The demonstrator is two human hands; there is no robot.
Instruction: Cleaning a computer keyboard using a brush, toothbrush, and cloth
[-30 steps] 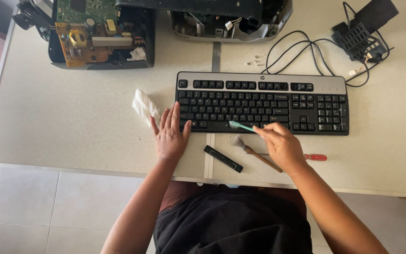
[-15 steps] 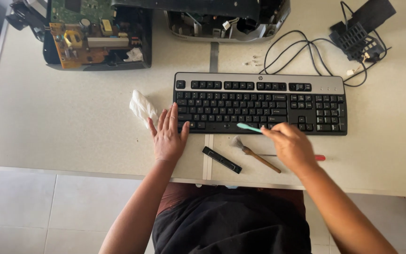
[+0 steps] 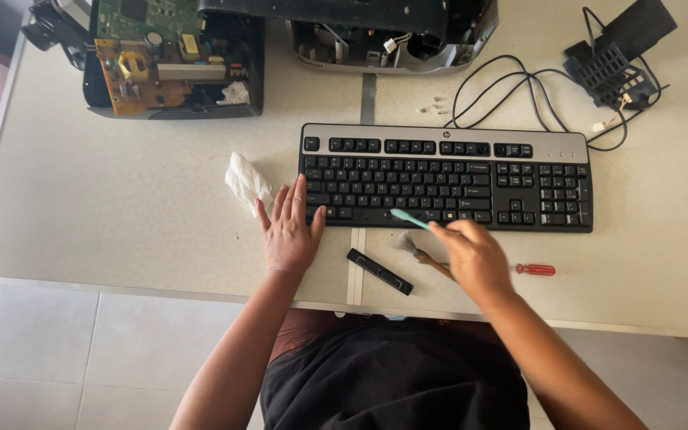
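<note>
A black and silver keyboard (image 3: pixel 447 177) lies on the beige table (image 3: pixel 121 207). My left hand (image 3: pixel 289 229) rests flat with fingers spread at the keyboard's lower left corner, thumb touching its front edge. My right hand (image 3: pixel 475 256) holds a small teal brush (image 3: pixel 409 218), whose tip sits on the keyboard's bottom key row near the middle. A crumpled white tissue (image 3: pixel 247 183) lies just left of my left hand.
A black flat bar (image 3: pixel 380 271), a wooden-handled brush (image 3: pixel 420 253) and a red-handled screwdriver (image 3: pixel 535 270) lie along the front edge. An opened device with circuit boards (image 3: pixel 169 60), a dark housing (image 3: pixel 392 28), black cables (image 3: pixel 519 91) and a black part (image 3: pixel 615 56) sit behind the keyboard.
My right hand has shifted slightly right along the bottom key row with the teal brush. My left hand stays at the keyboard's corner.
</note>
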